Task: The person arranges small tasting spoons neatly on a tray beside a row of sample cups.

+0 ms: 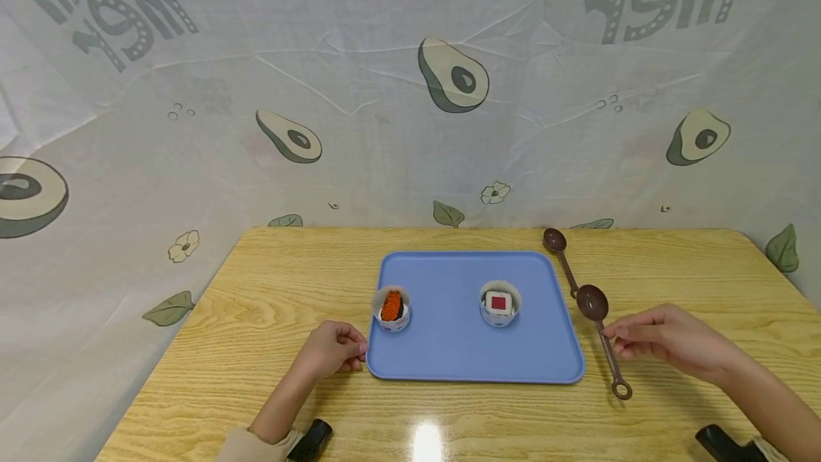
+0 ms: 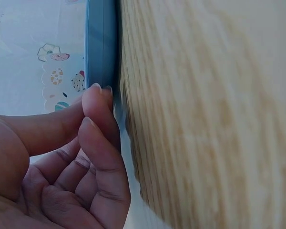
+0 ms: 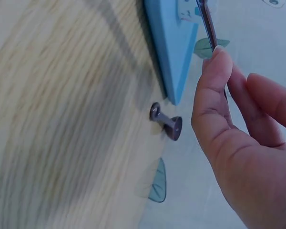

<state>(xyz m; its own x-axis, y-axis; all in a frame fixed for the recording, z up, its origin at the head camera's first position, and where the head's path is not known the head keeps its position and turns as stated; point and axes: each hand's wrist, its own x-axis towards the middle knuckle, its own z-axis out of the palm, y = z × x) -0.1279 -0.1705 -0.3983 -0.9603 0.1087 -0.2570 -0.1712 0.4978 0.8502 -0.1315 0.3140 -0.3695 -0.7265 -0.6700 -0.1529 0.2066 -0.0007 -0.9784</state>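
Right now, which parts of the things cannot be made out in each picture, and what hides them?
- Head view: lower parts of the orange-topped sushi and the white sushi, hidden by their cups.
- Right wrist view: the bowl of the held spoon, cut off by the top edge; part of its handle, hidden by the right hand.
- Left wrist view: the rest of the blue tray, cut off by the top edge.
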